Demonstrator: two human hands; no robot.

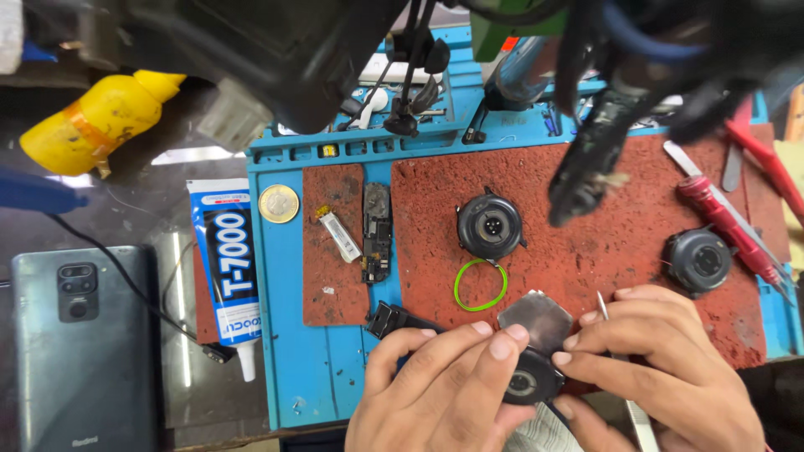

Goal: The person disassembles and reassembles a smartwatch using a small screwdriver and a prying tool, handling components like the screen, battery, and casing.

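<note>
Both hands work at the near edge of the desk (pixel 167 159), over a blue repair mat (pixel 318 368) with rust-red pads. Left hand (pixel 440 389) pinches a round black watch body (pixel 529 381) from the left, fingertips curled onto its rim. Right hand (pixel 670 368) grips the same piece from the right and also holds thin metal tweezers (pixel 624 393) that run down past the palm. A grey, rounded plate (pixel 536 321) stands tilted just above the watch body, touched by fingers of both hands. A black strap end (pixel 392 318) shows left of the left hand.

Farther back on the red pad: a green rubber ring (pixel 481 285), a round black casing (pixel 490 226), a second round black part (pixel 698 260) to the right. A red-handled screwdriver (pixel 724 219) lies far right. On the left pad, a small circuit board (pixel 376 232), a small silver cell (pixel 338 233), a coin (pixel 279 203). Left of the mat: a glue tube (pixel 228 268), a dark phone (pixel 84 343) face down, a yellow bottle (pixel 96 121).
</note>
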